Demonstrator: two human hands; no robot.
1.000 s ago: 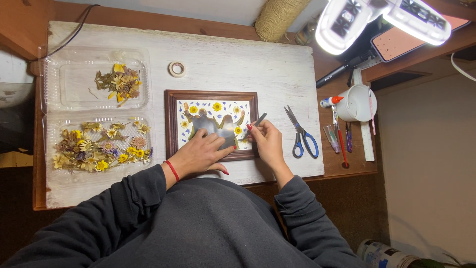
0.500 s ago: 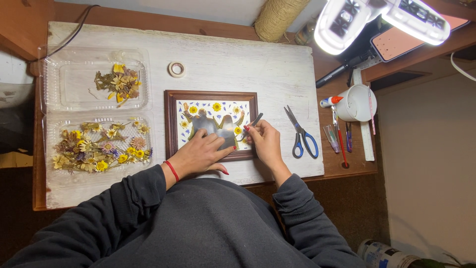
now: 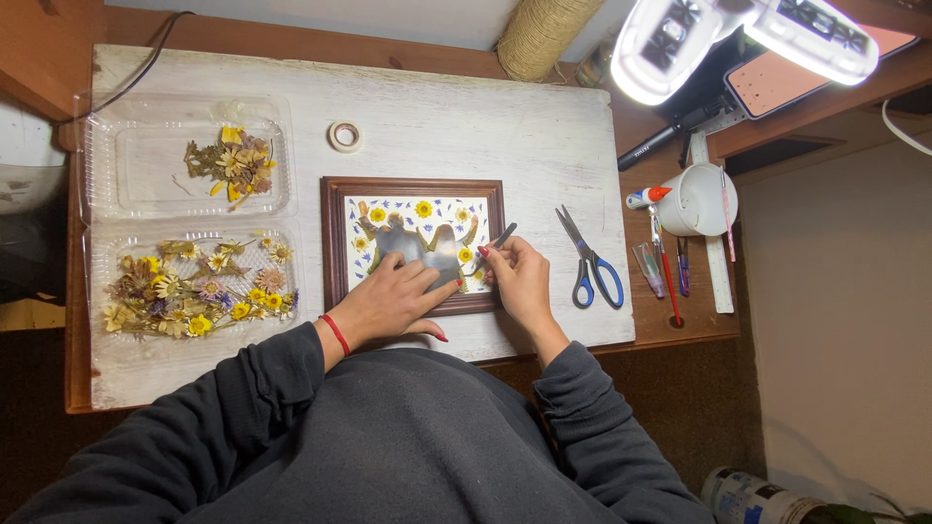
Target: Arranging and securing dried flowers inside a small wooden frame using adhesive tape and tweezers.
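A brown wooden picture frame (image 3: 332,233) lies on the white board, holding a white sheet with pressed yellow flowers and small blue petals around a grey shape. My left hand (image 3: 388,301) rests flat on the frame's lower part, fingers spread over the picture. My right hand (image 3: 519,277) grips thin dark tweezers (image 3: 497,241) whose tip touches the picture's right side near a yellow flower.
Two clear plastic trays of dried flowers, the upper tray (image 3: 136,165) and the lower tray (image 3: 126,257), lie at the left. A tape roll (image 3: 344,135) sits above the frame. Blue-handled scissors (image 3: 587,262), a white cup (image 3: 707,201), pens and a glue bottle stand to the right, under a bright lamp (image 3: 680,44).
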